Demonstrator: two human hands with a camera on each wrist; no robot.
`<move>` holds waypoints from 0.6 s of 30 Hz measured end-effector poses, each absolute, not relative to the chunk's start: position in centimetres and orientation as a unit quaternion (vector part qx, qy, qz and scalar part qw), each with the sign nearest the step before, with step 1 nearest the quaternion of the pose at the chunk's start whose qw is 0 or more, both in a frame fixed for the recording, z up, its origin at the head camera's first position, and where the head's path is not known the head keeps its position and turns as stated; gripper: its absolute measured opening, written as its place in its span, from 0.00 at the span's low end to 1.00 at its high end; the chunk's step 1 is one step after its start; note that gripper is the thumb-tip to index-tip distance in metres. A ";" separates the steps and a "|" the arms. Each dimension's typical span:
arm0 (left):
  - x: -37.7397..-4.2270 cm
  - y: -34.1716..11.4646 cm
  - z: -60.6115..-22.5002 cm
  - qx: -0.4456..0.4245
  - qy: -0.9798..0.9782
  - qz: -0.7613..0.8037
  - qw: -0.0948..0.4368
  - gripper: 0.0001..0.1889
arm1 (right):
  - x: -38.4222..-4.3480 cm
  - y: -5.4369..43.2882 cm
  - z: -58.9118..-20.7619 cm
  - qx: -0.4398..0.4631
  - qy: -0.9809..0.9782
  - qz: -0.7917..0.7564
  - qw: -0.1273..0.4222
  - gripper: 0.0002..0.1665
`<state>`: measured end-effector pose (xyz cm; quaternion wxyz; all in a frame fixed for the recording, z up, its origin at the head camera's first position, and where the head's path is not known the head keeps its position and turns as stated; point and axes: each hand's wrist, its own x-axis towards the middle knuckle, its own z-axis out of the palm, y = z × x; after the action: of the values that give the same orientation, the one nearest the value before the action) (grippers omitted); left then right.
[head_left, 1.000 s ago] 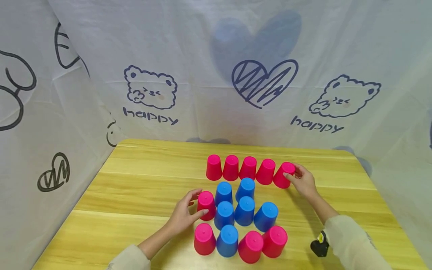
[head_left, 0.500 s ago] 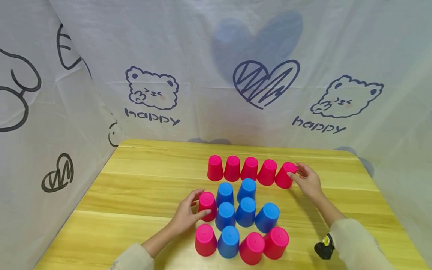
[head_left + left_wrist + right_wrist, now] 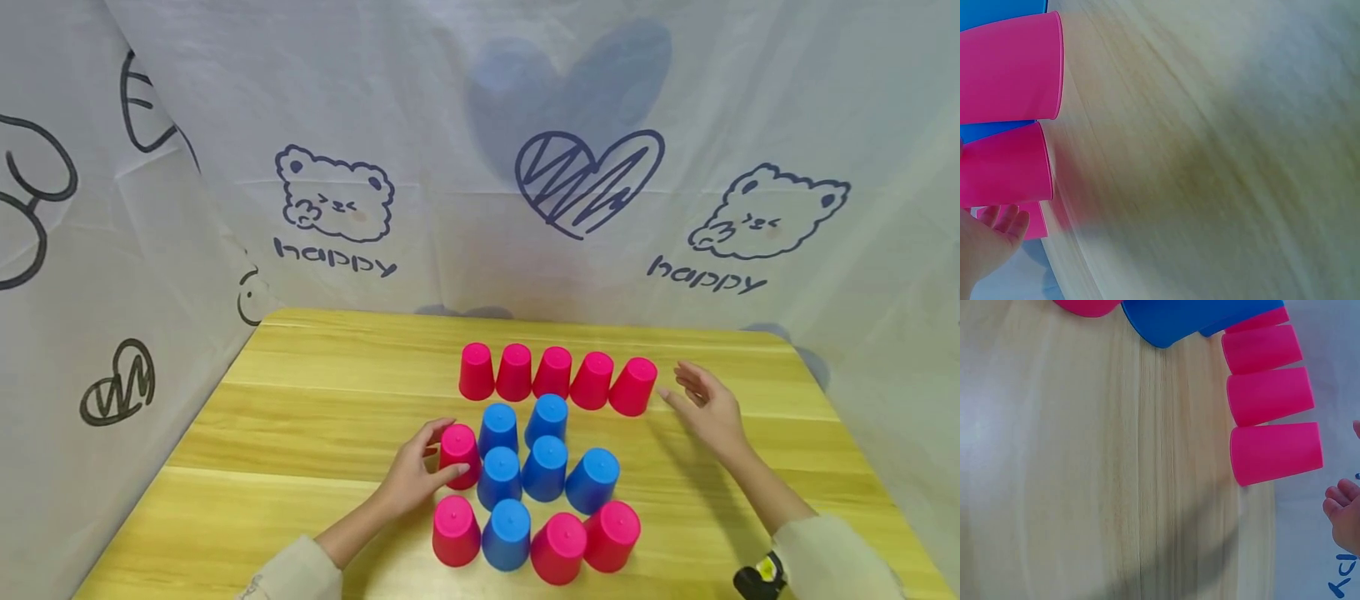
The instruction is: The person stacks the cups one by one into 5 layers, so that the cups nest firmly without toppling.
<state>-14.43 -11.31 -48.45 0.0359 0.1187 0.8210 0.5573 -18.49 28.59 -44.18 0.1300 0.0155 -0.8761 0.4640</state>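
In the head view my left hand (image 3: 411, 473) curves round an upside-down pink cup (image 3: 459, 457), thumb over its near side and fingers behind. That pink cup (image 3: 1004, 165) shows beside the left hand (image 3: 994, 240) in the left wrist view. My right hand (image 3: 712, 412) is in the air, fingers loosely bent and holding nothing. It is just right of the end pink cup (image 3: 633, 387) of the back row, with a gap between. The right wrist view has this pink cup (image 3: 1277, 453) apart from the fingers of the right hand (image 3: 1349, 515).
Several pink cups, one a far-left pink cup (image 3: 476, 372), line the back. Several blue cups, including a middle blue cup (image 3: 545, 471), stand between. The front row mixes pink cups (image 3: 558, 550) and a blue cup (image 3: 506, 537). A patterned cloth (image 3: 435, 100) hangs behind the wooden table (image 3: 300, 400).
My right hand has let go of the back row's end pink cup and moved right, away from it. My left hand stays at its pink cup.
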 end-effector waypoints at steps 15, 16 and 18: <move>-13.7 -10.8 -47.3 0.110 0.826 0.552 0.035 0.28 | -15.0 26.8 -44.4 0.123 -0.827 0.530 0.142 0.27; -13.6 -10.7 -46.8 0.109 0.826 0.552 0.036 0.27 | -14.8 26.6 -44.4 0.131 -0.823 0.535 0.138 0.27; -13.2 -10.6 -45.8 0.109 0.826 0.551 0.039 0.26 | -14.4 26.3 -44.5 0.141 -0.820 0.540 0.127 0.27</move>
<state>-13.23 -10.58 -45.81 0.0391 0.1094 0.8261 0.5515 -14.38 26.33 -44.55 0.1274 0.1409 -0.8199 0.5400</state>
